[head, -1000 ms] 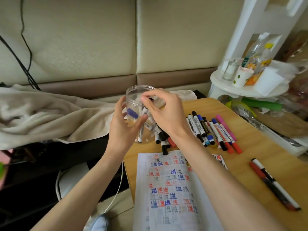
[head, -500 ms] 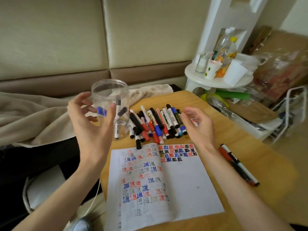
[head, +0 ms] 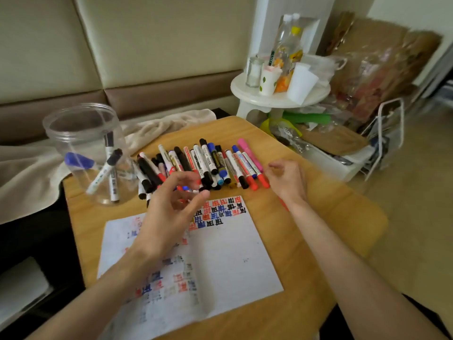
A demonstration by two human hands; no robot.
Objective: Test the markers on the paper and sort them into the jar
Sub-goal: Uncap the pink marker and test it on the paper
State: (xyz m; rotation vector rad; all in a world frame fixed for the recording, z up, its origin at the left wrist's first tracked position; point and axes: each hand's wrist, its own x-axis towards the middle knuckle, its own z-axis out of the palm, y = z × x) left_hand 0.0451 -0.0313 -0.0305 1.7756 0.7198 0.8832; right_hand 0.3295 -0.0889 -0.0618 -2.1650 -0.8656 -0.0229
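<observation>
A clear plastic jar stands at the table's back left corner with a few markers leaning inside it. A row of several markers in black, red, blue and pink lies across the back of the wooden table. In front of them is the white paper, covered with red, blue and black test marks. My left hand hovers over the paper's upper left, fingers loosely spread, holding nothing. My right hand hangs loosely curled and empty just right of the marker row.
A beige blanket lies behind and left of the jar, on a sofa. A white round stool with cups and bottles stands beyond the table's back right. Bags and a white wire rack crowd the floor to the right.
My left hand has let go of the jar and moved right over the paper. My right hand left the jar's mouth and moved to the right end of the marker row.
</observation>
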